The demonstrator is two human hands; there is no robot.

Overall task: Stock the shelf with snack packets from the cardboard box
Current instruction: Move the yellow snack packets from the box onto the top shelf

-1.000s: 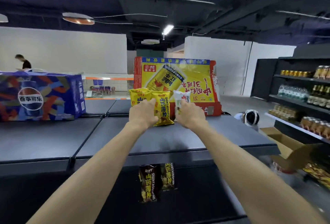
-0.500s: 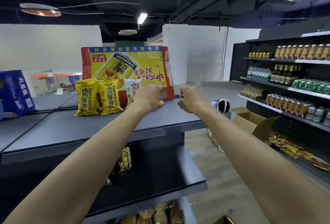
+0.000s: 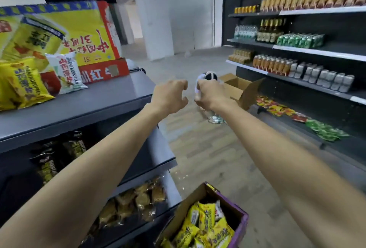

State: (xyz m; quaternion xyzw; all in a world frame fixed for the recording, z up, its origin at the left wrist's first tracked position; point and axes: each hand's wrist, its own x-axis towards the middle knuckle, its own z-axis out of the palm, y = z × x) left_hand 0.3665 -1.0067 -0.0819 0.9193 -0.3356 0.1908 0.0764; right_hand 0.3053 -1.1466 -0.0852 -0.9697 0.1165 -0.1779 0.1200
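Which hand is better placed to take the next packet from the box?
Probably the right. Both hands are empty and open out in the aisle, but the right hand is on the box's side, and the box sits under the right forearm. The left hand is nearer the shelf.

Top shelf: front edge and right corner bare, open to reach. Back left taken by yellow packets, a white packet and the big yellow-red carton behind them. Aisle floor open ahead; cardboard box of packets stands at shelf's foot, low right.
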